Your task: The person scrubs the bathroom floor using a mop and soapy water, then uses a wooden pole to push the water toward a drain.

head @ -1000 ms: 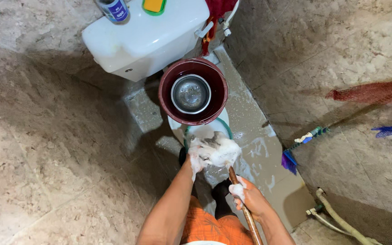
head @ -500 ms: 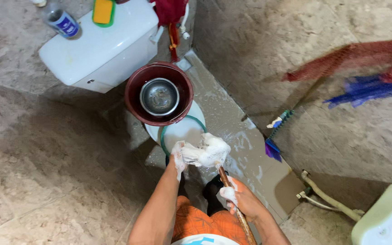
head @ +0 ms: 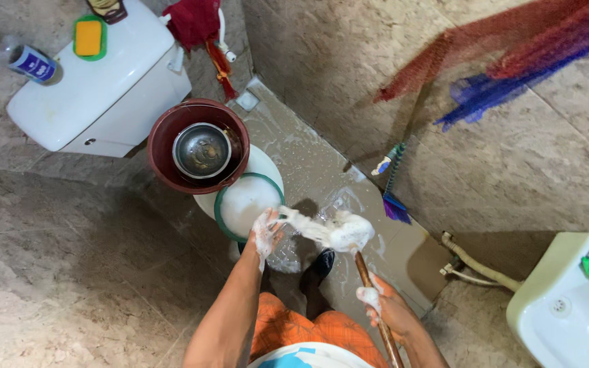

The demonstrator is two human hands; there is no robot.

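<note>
Both hands work: left hand (head: pixel 265 234) pinches the soapy mop head (head: pixel 339 232) (thoroughly lathered, unrinsed), right hand (head: pixel 390 310) grips its wooden handle (head: pixel 375 307).

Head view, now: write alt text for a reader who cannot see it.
Seen from above in a tiled bathroom, a person's left hand pulls at a soapy white mop head while the right hand grips its wooden handle. Beyond stand a maroon bucket holding a steel bowl, and a white cistern.

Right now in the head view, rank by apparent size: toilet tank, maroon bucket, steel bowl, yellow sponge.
1. Toilet tank
2. Maroon bucket
3. Steel bowl, sitting inside the bucket
4. Yellow sponge, on the tank
</note>
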